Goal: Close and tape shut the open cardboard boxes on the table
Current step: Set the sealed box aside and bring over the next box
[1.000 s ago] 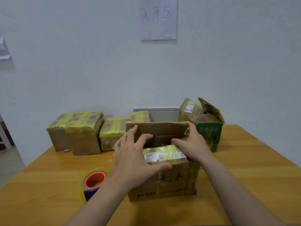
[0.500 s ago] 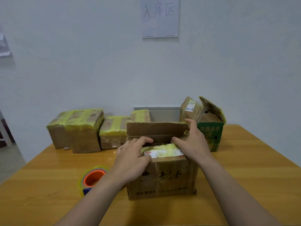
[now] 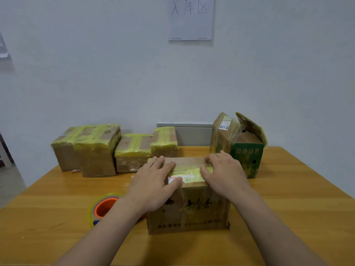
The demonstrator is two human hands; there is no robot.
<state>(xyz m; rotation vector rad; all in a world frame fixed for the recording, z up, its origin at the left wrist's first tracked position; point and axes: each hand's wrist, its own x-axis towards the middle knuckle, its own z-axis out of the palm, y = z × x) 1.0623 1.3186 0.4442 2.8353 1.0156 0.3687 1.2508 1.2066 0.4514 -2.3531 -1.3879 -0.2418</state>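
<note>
On the table, I am watching the left hand and right hand pressing flat, fingers straight, on the front box near the front edge, pinning its flaps shut. Closing is, I judge, nearly done. Next, 1 hand is needing to hold the flaps while the other fetches the tape roll just left. The green box behind is gaping open — untaped.

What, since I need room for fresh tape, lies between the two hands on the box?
Head view: between the left hand and right hand lies the box top, folded down, carrying a yellow tape strip and a white label.
</note>
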